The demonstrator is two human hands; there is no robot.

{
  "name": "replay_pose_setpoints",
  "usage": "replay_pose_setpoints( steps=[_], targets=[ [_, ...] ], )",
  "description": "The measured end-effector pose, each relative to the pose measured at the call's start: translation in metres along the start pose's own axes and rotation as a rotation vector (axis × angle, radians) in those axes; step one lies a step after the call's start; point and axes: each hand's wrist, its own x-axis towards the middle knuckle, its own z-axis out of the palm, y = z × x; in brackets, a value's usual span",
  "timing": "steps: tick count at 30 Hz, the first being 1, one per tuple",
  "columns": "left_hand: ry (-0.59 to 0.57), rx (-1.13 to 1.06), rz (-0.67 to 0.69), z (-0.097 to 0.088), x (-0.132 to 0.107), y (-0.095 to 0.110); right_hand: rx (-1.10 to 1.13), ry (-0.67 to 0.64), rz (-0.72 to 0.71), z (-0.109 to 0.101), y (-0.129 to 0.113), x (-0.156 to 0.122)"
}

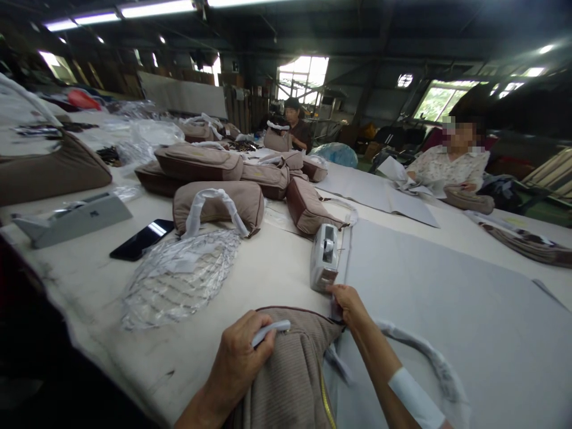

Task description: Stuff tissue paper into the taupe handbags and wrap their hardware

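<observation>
A brown ribbed fabric bag [286, 363] with a yellow zipper lies right in front of me at the table's near side. Over its top, my left hand [243, 354] is closed, with a narrow white wrapped strip [272, 330] between thumb and fingers. At the bag's far right corner, the fingertips of my right hand [351, 307] are pinched together by the front end of a grey tape dispenser [325, 257]. They seem to hold a bit of clear tape, mostly hidden by the fingers. A white-wrapped handle [429, 351] curves out to the right, under my right forearm.
Beyond lie a bag with a wrapped handle [218, 205], clear plastic wrap [183, 280], a black phone [142, 239] and a grey box [80, 219]. More brown bags [199, 161] are piled behind. Large grey sheets [447, 286] cover the right side. Two people sit across the table.
</observation>
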Motion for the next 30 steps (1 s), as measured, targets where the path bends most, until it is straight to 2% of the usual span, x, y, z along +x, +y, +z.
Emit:
replay_pose_setpoints(
  steps=[2,5,7,10,11,13,16,18,30],
  targets=[
    [-0.008,0.041,0.115,-0.004,0.0,-0.002,-0.004,0.012,-0.072,-0.001,0.004,-0.006],
    [0.01,0.162,0.345,-0.012,0.0,-0.006,0.031,-0.05,-0.183,-0.006,-0.005,-0.034],
    [0.027,0.232,0.449,-0.014,-0.001,-0.009,0.075,-0.256,-0.169,-0.006,-0.018,-0.061],
    [0.081,0.253,0.513,-0.014,-0.002,-0.012,0.103,-0.696,-0.029,0.001,-0.035,-0.099],
    [0.118,0.249,0.521,-0.013,-0.002,-0.013,0.091,-0.797,0.013,0.005,-0.038,-0.108],
    [0.215,0.241,0.547,-0.011,-0.002,-0.013,0.044,-0.884,0.059,0.014,-0.039,-0.119],
    [0.318,0.25,0.594,-0.009,-0.003,-0.012,-0.022,-0.911,0.1,0.025,-0.036,-0.12],
    [0.345,0.246,0.608,-0.008,-0.004,-0.012,-0.056,-0.906,0.118,0.029,-0.034,-0.116],
    [0.292,0.14,0.577,-0.002,-0.001,-0.009,-0.191,-0.85,0.131,0.041,-0.035,-0.115]
  ],
)
